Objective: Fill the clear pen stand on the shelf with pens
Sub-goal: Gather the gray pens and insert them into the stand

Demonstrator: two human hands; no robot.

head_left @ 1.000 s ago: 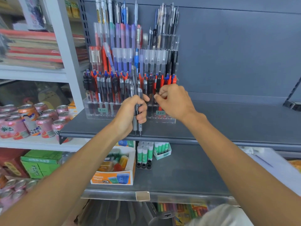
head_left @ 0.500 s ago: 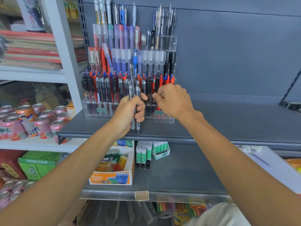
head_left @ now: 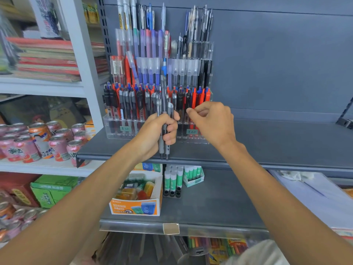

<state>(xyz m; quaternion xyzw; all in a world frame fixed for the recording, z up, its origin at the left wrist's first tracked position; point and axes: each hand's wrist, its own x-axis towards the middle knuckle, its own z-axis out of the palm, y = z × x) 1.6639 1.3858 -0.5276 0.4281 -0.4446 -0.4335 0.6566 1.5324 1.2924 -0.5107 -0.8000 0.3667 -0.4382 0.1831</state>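
Pens (head_left: 162, 148) gripped in left hand (head_left: 152, 134); right hand (head_left: 212, 123) curled.

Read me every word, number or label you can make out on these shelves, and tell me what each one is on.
"48pcs": on the orange and white box, lower shelf.
"320", as best it reads: on the right green tag of the clear pen stand.
Too blurred to read: the left green tag, the characters on the drink cans.
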